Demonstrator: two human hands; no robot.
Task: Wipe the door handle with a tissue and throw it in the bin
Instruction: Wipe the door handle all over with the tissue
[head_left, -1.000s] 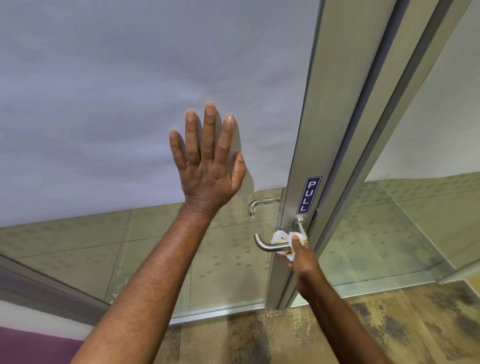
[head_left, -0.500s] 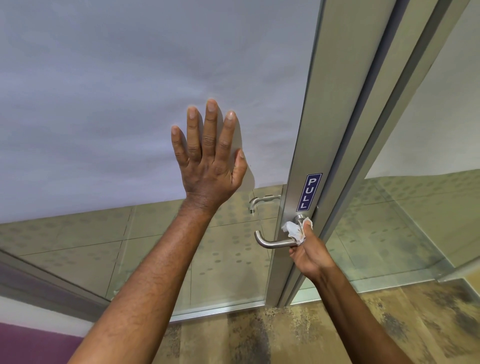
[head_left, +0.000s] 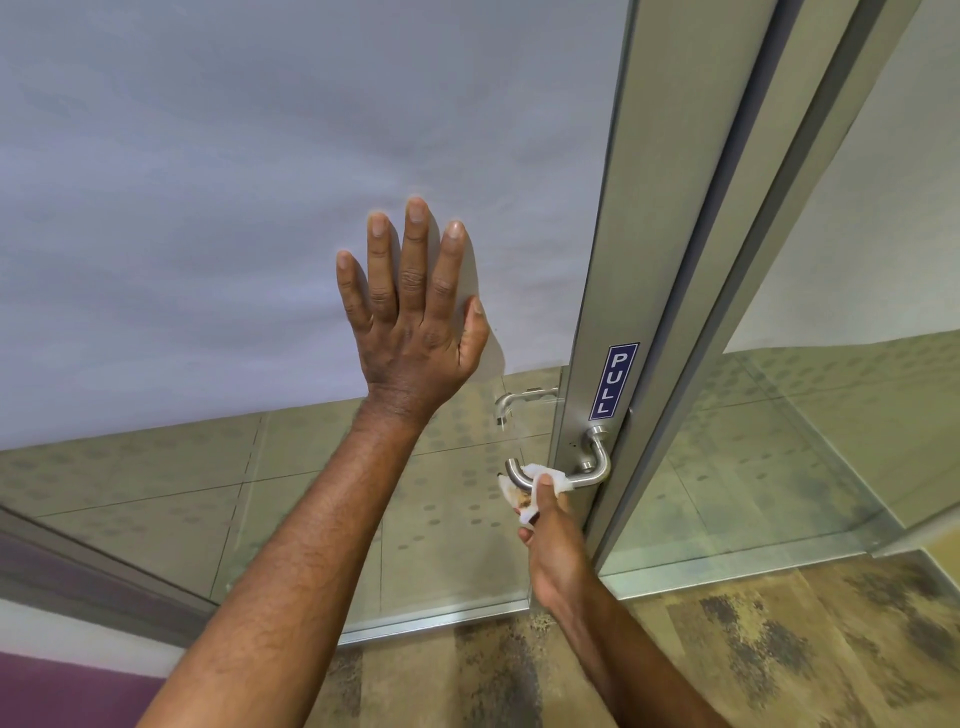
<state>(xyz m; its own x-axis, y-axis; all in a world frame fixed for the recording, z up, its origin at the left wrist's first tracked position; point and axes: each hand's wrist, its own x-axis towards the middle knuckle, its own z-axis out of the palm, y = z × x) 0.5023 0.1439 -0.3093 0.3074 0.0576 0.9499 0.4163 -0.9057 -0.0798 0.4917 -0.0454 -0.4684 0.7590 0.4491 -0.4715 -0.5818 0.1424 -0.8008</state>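
Observation:
A steel lever door handle (head_left: 592, 470) juts from the metal door stile just under a blue PULL sign (head_left: 613, 381). My right hand (head_left: 551, 540) pinches a crumpled white tissue (head_left: 550, 480) around the handle's bar near its free left end. My left hand (head_left: 413, 317) is pressed flat, fingers spread, on the frosted glass of the door, up and left of the handle. No bin is in view.
The door's lower glass is clear and shows a second handle (head_left: 511, 400) on the far side and a tiled floor beyond. A fixed glass panel (head_left: 831, 415) stands to the right of the door frame. Patterned brown carpet (head_left: 727, 649) lies below.
My right hand has slid the tissue along the bar from the handle's base by the stile out toward its free left end. My left hand stays flat on the glass.

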